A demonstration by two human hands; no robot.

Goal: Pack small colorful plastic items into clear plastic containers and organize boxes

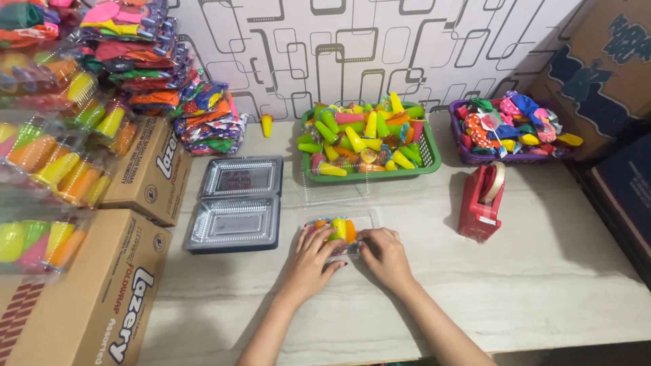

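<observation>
The left hand and right hand press with fingers flat on a clear plastic box of colourful toys, on the tabletop before the green basket.

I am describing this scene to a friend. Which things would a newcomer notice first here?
First, the two hands, left hand and right hand, pressing on a clear plastic box of colourful items at the table's near middle. Behind it stands a green basket heaped with bright cone-shaped pieces, and to the right a red tape dispenser.
</observation>
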